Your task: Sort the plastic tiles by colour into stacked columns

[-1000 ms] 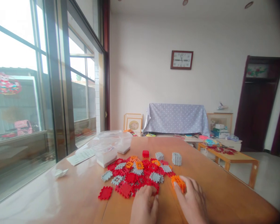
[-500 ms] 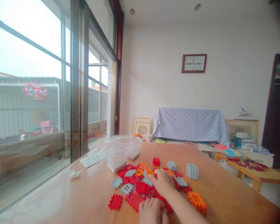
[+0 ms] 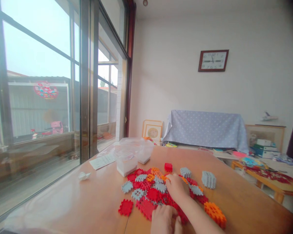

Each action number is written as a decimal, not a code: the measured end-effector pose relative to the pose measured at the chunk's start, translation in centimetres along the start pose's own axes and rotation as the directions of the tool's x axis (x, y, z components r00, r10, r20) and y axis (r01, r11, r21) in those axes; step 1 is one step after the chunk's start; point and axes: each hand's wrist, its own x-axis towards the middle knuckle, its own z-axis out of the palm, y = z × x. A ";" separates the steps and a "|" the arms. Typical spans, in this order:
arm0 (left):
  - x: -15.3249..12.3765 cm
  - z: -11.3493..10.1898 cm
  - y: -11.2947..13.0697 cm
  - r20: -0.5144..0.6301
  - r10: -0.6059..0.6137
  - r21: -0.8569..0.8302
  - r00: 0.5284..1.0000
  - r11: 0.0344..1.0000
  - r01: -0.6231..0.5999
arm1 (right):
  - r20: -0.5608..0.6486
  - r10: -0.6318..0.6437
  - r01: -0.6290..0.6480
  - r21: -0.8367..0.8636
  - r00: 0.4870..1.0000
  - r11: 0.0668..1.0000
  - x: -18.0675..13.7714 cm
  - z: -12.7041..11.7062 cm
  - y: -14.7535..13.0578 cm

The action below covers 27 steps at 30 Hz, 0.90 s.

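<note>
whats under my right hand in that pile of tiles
The right hand lies palm down on the pile of tiles; red and grey ones show around it, an orange tile at its fingertips. The tiles directly beneath the palm are covered.

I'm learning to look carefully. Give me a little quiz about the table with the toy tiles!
1. True or false: the right hand reaches into the pile of tiles.
2. What colour is the stack lying nearest the camera, to the right of the pile? A) grey B) orange C) green
3. Fill in: the lone tile lying just left of the pile is ____.

Key: 1 true; 2 B; 3 red.
</note>
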 end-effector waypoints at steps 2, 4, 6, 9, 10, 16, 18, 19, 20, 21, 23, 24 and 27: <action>-0.2 -0.2 0.3 -0.021 -0.012 -0.075 1.000 0.997 0.010 | -0.036 -0.030 0.031 0.046 0.999 0.998 -1.4 -0.4 1.1; -0.3 -0.4 0.8 -0.058 -0.058 -0.188 0.997 0.981 0.046 | -0.109 -0.093 0.109 0.152 0.990 0.982 -3.3 -0.6 2.2; -0.3 -0.7 1.2 -0.078 -0.128 -0.322 0.989 0.942 0.097 | -0.211 -0.180 0.237 0.283 0.961 0.929 -5.5 -0.4 3.3; -0.2 -1.5 2.0 -0.052 -0.203 -0.463 0.978 0.873 0.157 | -0.301 -0.251 0.356 0.374 0.920 0.856 -8.8 0.0 4.4; -0.1 -1.8 2.2 -0.033 -0.214 -0.484 0.976 0.858 0.172 | -0.311 -0.265 0.375 0.382 0.913 0.844 -9.7 0.2 4.7; 0.0 -3.0 2.9 0.070 -0.180 -0.526 0.981 0.829 0.189 | -0.352 -0.238 0.371 0.379 0.905 0.848 -12.8 1.5 5.0; -0.1 -2.9 2.9 0.057 -0.170 -0.567 0.984 0.805 0.172 | -0.376 -0.180 0.325 0.366 0.909 0.872 -13.3 1.7 4.9; -0.2 -2.8 2.9 0.050 -0.176 -0.587 0.983 0.791 0.171 | -0.377 -0.153 0.297 0.361 0.913 0.884 -13.5 1.6 4.8; -0.3 -2.7 2.9 0.046 -0.189 -0.605 0.981 0.776 0.178 | -0.373 -0.127 0.269 0.359 0.919 0.894 -13.7 1.4 4.7; -0.3 -2.7 3.0 0.049 -0.204 -0.622 0.978 0.760 0.190 | -0.366 -0.104 0.243 0.358 0.925 0.902 -13.9 1.2 4.6; -0.3 -2.7 3.1 0.059 -0.227 -0.652 0.972 0.729 0.210 | -0.354 -0.063 0.196 0.355 0.933 0.914 -14.3 0.8 4.3; -0.2 -2.8 3.2 0.072 -0.229 -0.665 0.971 0.715 0.218 | -0.350 -0.044 0.175 0.352 0.936 0.920 -14.4 0.6 4.2; -0.1 -3.2 3.4 0.122 -0.209 -0.674 0.970 0.700 0.236 | -0.314 -0.016 0.128 0.341 0.949 0.931 -14.5 0.3 3.7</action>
